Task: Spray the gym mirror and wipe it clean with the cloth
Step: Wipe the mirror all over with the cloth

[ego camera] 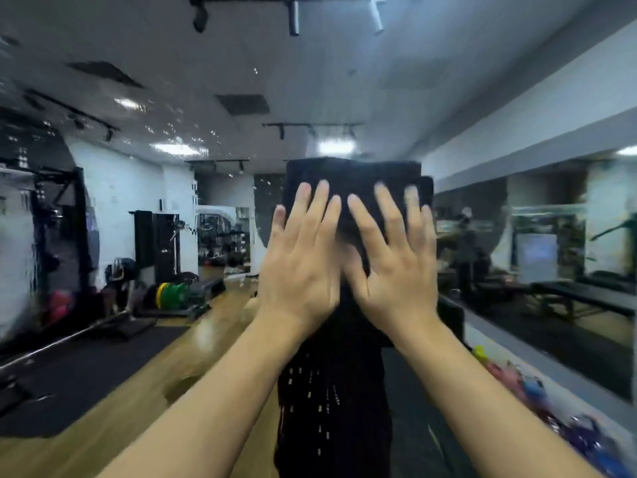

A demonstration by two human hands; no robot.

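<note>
- Presently, left hand [300, 270] and right hand [396, 270], fingers straight and spread, press the cloth [355, 181] flat against the mirror [172, 201].
- Cloth: soft, light, probably damp; best held under flat palms at its centre, droplets lying toward 10 o'clock.

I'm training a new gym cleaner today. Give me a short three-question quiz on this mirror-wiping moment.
1. True or false: both hands press the cloth flat against the mirror.
2. What colour is the cloth?
A. white
B. black
C. yellow
3. Where do spray droplets show on the glass: upper left of the hands, below them, or both?

Key
1. True: left hand and right hand lie on it with straight fingers.
2. B.
3. Both: droplets sit upper left, and runs streak down below.
</note>
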